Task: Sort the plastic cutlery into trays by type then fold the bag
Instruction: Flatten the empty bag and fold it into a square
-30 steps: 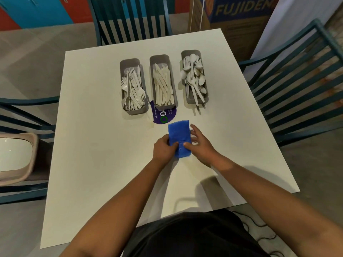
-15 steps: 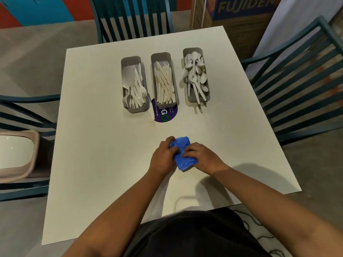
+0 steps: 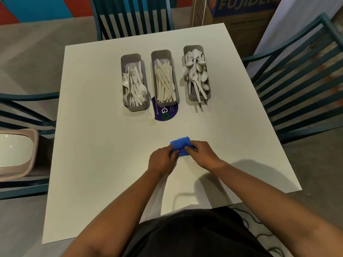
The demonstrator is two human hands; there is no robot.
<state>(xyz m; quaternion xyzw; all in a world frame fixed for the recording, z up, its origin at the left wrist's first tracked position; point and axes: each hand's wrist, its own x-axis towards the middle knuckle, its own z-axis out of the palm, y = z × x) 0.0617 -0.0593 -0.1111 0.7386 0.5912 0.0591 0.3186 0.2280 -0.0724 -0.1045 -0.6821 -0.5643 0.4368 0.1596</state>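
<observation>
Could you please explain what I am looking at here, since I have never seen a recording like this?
There is no machine: a person wears a camera on the head, looking down at their own arms. On the white table stand three grey trays: forks, knives and spoons, with a purple sticker partly under the middle one. The left hand and right hand both grip a small blue bag, bunched between their fingers near the table's middle.
</observation>
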